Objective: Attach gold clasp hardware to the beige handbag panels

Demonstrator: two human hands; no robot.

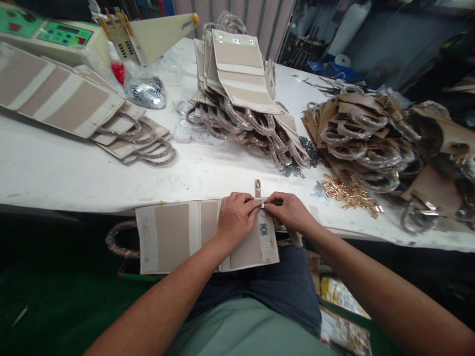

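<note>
A flat beige bag panel lies across the table's front edge and my lap, with a wrapped handle hanging off its left end. My left hand rests closed on the panel's upper right part. My right hand meets it there, and both pinch a small silver metal piece at the panel's top edge. A short strap tab sticks up just beyond my fingers.
Stacks of beige bag panels with wrapped handles sit at the left, centre and right. Gold metal fittings are heaped right of my hands. A machine with a green panel stands at back left.
</note>
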